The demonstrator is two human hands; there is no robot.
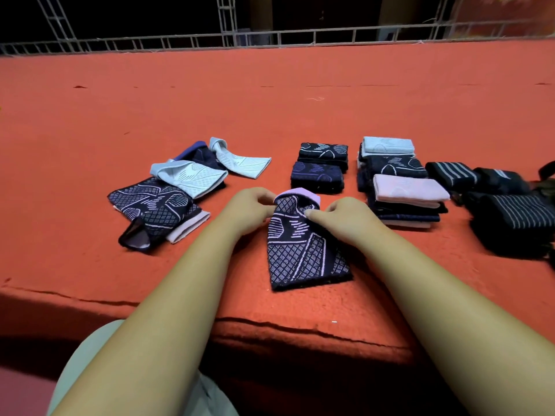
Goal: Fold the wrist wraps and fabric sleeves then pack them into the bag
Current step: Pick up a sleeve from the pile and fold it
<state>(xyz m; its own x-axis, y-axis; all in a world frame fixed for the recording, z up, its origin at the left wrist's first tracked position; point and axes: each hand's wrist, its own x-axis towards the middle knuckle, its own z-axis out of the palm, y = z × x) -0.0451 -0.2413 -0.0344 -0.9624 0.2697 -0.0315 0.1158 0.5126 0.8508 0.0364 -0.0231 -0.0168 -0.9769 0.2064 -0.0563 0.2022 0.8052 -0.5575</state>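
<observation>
On sleeve (303, 253), left hand (250, 210), right hand (345, 219)

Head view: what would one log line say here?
stage: folding; left hand: pinches navy sleeve cuff; right hand: pinches cuff; unfolded pile: left; folded stacks: right

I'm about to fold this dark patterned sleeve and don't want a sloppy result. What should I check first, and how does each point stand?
1. Grip: left hand and right hand both pinch the dark sleeve at its cuff end: ok.
2. Sleeve lies flat: not ok, cuff end bunched.
3. Sleeve apart from the unfolded pile: ok.
4. The folded stacks tidy: ok.
5. Is the bag in reach: cannot tell.
</observation>
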